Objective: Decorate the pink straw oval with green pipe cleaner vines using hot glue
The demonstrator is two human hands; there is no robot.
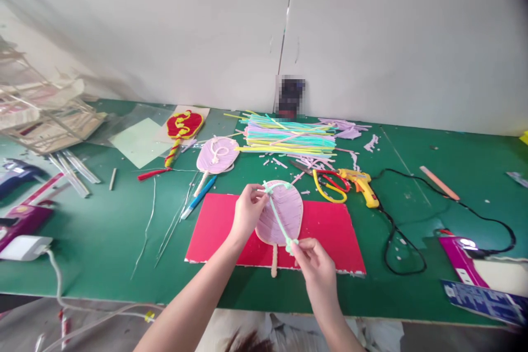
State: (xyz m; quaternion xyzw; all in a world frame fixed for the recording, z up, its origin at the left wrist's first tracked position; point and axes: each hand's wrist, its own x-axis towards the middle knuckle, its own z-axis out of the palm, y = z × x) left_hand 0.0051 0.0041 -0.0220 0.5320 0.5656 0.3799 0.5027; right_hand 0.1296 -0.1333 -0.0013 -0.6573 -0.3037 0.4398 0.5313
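A pale green pipe cleaner, bent and knotted at its ends, stretches over a lilac hand fan lying on a red board. My left hand pinches its upper end near the fan's top left edge. At the lower right, my right hand grips the knotted other end between thumb and fingers. The fan's short cream handle points toward me over the board's near edge. A second lilac fan with a cream looped strand lies just beyond, beside a blue pen.
A heap of coloured pipe cleaners lies at the back. Scissors and a yellow glue gun with a trailing black cable are to the right. A red and yellow fan, clear glue sticks and loose wires lie left.
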